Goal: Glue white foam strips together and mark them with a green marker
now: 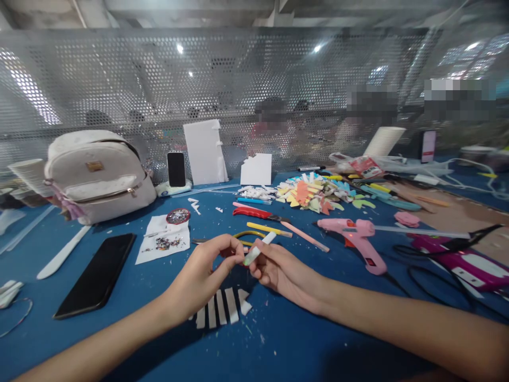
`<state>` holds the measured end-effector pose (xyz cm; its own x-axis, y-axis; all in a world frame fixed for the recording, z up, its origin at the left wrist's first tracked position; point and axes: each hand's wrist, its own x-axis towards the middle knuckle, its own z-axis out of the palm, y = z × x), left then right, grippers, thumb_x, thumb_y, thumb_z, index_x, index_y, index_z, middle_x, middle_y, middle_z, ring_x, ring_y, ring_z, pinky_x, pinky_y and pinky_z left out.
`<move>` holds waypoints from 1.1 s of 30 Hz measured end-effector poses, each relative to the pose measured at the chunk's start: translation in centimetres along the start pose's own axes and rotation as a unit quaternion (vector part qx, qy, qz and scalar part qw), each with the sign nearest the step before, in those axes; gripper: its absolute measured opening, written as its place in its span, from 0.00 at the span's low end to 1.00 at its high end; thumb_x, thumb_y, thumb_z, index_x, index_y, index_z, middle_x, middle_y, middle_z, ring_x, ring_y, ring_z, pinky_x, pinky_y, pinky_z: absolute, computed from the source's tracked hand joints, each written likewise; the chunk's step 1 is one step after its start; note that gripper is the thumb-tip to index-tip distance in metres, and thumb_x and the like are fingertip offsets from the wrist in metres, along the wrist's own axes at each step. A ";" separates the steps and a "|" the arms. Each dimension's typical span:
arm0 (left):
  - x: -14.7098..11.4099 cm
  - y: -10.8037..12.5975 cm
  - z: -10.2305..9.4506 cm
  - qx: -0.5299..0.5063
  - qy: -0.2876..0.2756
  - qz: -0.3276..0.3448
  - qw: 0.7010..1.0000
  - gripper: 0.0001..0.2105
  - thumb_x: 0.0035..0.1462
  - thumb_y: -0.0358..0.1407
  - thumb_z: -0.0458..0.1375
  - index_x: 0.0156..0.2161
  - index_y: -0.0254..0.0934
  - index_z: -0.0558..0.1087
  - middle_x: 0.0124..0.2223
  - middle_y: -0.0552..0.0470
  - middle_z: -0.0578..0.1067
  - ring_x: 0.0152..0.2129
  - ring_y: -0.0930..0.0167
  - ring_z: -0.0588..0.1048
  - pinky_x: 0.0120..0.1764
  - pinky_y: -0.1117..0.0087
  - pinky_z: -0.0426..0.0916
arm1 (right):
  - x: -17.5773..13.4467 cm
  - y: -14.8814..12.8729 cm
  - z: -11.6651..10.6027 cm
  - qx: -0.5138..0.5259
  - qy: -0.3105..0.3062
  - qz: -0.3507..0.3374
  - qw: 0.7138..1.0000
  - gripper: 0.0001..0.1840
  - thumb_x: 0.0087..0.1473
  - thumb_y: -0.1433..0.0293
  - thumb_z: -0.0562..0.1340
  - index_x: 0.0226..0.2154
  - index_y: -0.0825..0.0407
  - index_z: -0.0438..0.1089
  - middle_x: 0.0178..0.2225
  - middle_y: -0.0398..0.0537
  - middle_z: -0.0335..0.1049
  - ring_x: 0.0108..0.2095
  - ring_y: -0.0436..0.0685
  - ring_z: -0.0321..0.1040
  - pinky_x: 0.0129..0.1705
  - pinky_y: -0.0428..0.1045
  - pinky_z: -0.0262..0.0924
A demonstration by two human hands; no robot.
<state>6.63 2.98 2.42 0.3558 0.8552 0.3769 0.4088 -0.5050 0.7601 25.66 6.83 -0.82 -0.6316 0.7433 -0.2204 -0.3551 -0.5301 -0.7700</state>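
My right hand [284, 270] pinches a narrow white strip [262, 245] between thumb and fingers, slanted with its upper end pointing away to the right. A greenish patch shows at the strip's lower end. Close by on the left, my left hand [214, 268] has thumb and forefinger pressed together near that end; whatever they hold is too small to make out. Below the hands, several grey-white strips [220, 307] lie side by side on the blue table [302, 339]. Behind the fingers, scissors with yellow handles [246, 235] are partly hidden.
A pink glue gun [360, 233] with its cord lies to the right. Beyond the hands are a red utility knife [254, 213], pens and a pile of coloured paper cutouts [314, 191]. On the left are a black phone [97, 273], a paper with small bits [165, 239] and a white backpack [95, 175].
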 end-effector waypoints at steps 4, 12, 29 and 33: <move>0.1 -0.1 -0.2 0.004 0.013 -0.010 1.000 0.07 0.65 0.32 0.51 0.35 0.38 0.69 0.32 0.55 0.73 0.30 0.74 0.72 0.36 0.72 0.67 | 0.0 -0.1 -0.1 0.011 -0.002 0.000 1.000 0.17 0.53 0.60 0.70 0.30 0.58 0.74 0.23 0.44 0.73 0.22 0.44 0.69 0.22 0.36 0.64; 0.2 0.2 -0.2 0.012 0.050 -0.003 0.999 0.04 0.60 0.31 0.59 0.33 0.38 0.74 0.31 0.55 0.77 0.28 0.73 0.73 0.35 0.72 0.68 | 0.1 0.0 -0.2 0.016 -0.003 -0.005 1.000 0.17 0.51 0.60 0.71 0.29 0.59 0.74 0.23 0.45 0.73 0.22 0.44 0.69 0.22 0.37 0.64; -0.5 -0.7 -0.1 0.150 0.115 0.240 0.952 0.06 0.59 0.25 0.62 0.39 0.38 0.75 0.35 0.54 0.80 0.29 0.73 0.76 0.35 0.67 0.61 | -0.1 0.2 -0.1 0.048 0.023 0.030 0.998 0.16 0.53 0.62 0.70 0.29 0.60 0.74 0.23 0.45 0.73 0.22 0.45 0.71 0.21 0.36 0.65; -0.5 -0.8 0.0 0.167 0.132 0.260 0.942 0.06 0.58 0.25 0.63 0.38 0.38 0.75 0.33 0.55 0.81 0.29 0.74 0.76 0.35 0.67 0.61 | -0.2 0.1 0.1 0.050 0.029 0.035 0.998 0.16 0.55 0.62 0.69 0.28 0.60 0.73 0.22 0.45 0.72 0.22 0.44 0.70 0.20 0.36 0.64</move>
<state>6.10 2.96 1.66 0.3769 0.4592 0.8044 0.4939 -0.8343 0.2448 25.70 6.56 -0.84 -0.6181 0.7233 -0.3078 -0.3801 -0.6178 -0.6884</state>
